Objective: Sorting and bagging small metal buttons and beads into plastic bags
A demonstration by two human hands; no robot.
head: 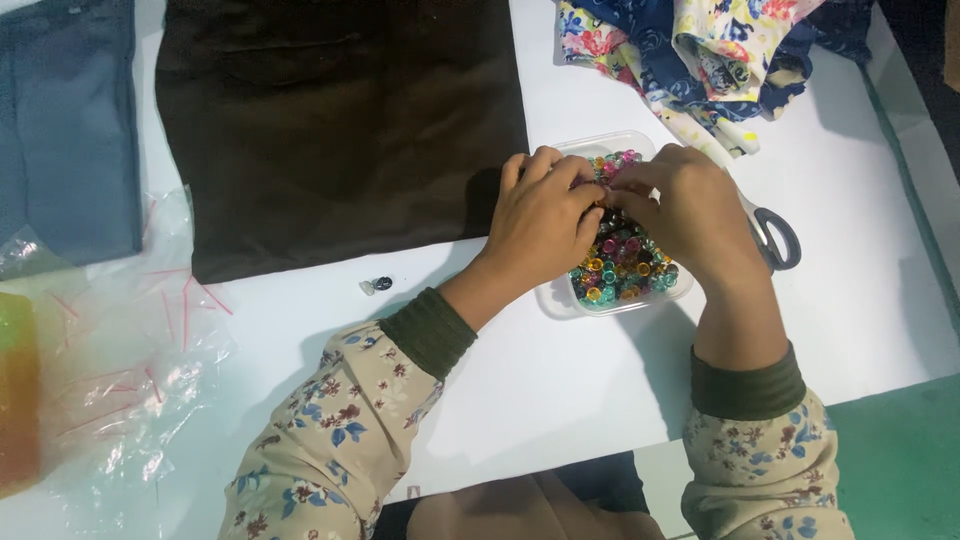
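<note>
- The left hand (545, 215) and right hand (690, 205) are held together over a clear tray (560, 300) of coloured beads (620, 265), on the white surface (560, 380).
- The fingertips of both hands are pressed together at one point above the beads; something small seems to be pinched there, but what cannot be told.
- Scissors (775, 238) are seen just right of the right hand, partly hidden by it.
- A brown cloth (340, 130) is spread left of the left hand, a tiny dark piece (378, 285) below it.
- Floral fabric (690, 60) is heaped beyond the right hand.
- Clear bags (130, 370) are seen far left.
</note>
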